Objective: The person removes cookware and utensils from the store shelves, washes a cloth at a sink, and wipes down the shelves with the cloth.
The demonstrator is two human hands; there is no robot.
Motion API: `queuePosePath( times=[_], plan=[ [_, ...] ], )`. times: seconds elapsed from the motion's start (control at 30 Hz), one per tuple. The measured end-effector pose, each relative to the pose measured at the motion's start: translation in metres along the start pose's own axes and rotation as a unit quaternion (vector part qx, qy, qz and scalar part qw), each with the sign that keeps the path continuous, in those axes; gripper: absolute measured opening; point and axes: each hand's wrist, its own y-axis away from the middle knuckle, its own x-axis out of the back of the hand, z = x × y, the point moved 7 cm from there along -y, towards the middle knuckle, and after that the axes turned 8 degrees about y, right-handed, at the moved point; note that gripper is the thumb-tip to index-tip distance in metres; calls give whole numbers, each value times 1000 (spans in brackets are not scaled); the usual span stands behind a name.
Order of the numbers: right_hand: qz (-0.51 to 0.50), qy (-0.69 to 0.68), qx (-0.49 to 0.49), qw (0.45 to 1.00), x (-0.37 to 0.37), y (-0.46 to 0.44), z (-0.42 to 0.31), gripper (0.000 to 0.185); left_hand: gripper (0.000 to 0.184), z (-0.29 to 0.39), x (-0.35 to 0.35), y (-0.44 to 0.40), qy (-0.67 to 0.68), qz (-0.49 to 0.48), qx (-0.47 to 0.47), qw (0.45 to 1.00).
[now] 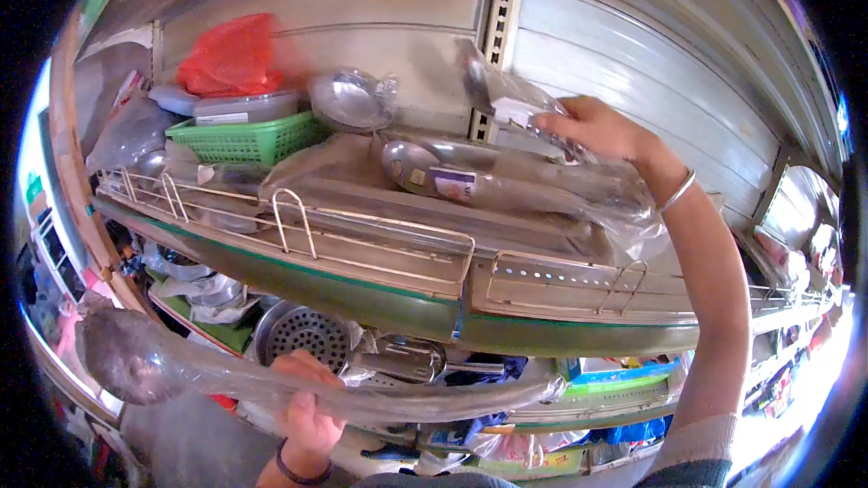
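Note:
My left hand (312, 407) is closed around the handle of a long ladle (380, 397) in clear plastic wrap. Its large round bowl points left, in front of the lower shelves. Above the upper shelf, my right hand (592, 126) grips a plastic-wrapped metal kitchen utensil (477, 79) with a white label. Blur hides the exact shape of that utensil's head. Below it lies a wrapped metal ladle (407, 165) with a purple and white label, its handle running right. Another shiny round-headed utensil (353, 99) in plastic rests further left.
A low wire rail (380, 253) runs along the upper shelf's front edge. At its left end, a green basket (249, 138) holds a plastic container beneath a red plastic bag (231, 56). A perforated metal pan (303, 336) and other wrapped wares sit on the shelf below.

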Motion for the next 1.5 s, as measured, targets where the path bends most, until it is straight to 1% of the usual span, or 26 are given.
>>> queuePosePath(
  times=[0.1,0.17,0.23,0.27,0.37,0.43,0.5,0.6,0.7,0.8,0.9,1.0,1.1,1.2,1.23,1.3,1.33,1.43,1.5],
  plan=[
    [-22,11,-18,1000,6,-9,-22,67,21,-4,2,0,3,25,23,999],
    [-25,37,31,999,-5,-25,-28,75,21,-6,0,0,16,34,36,999],
    [-23,54,94,994,-16,-27,-57,80,21,-7,-3,0,36,29,40,998],
    [-103,38,87,990,-25,-26,-65,86,21,-6,-2,0,32,24,39,998],
    [-166,-18,111,980,-34,-24,-67,87,23,-4,4,1,33,9,33,999],
    [-169,22,77,982,-33,-19,-46,86,24,-2,9,0,45,5,30,999],
    [-170,61,41,983,-30,-11,-20,85,25,1,13,-1,21,11,23,999],
    [-232,112,-33,966,-31,-1,7,83,26,5,15,-3,9,9,18,1000],
    [-314,51,-91,944,-33,14,7,82,26,6,19,-4,6,6,13,1000],
    [-319,100,-76,940,-44,9,22,81,26,7,23,-2,8,24,20,999],
    [-320,-20,-156,934,-46,10,16,79,24,6,24,-1,32,21,27,999],
    [-237,-54,-171,955,-48,-4,33,72,23,9,23,0,35,17,25,999],
    [-256,51,-97,961,-54,-11,34,66,23,11,23,0,43,15,24,999],
    [-235,213,-35,948,-49,-23,21,63,22,9,25,2,53,34,27,998],
    [-232,188,-27,954,-48,-27,15,62,22,8,27,2,54,44,28,997],
    [-227,138,-9,964,-41,-36,-4,61,21,8,27,0,66,17,29,997],
    [-225,179,16,958,-38,-40,-20,53,21,9,27,-1,73,4,29,997],
    [-112,117,129,978,-40,-68,-49,43,21,10,33,2,40,32,25,998],
    [-101,23,173,979,-53,-91,-74,37,21,10,37,2,46,23,31,998]
  ],
)
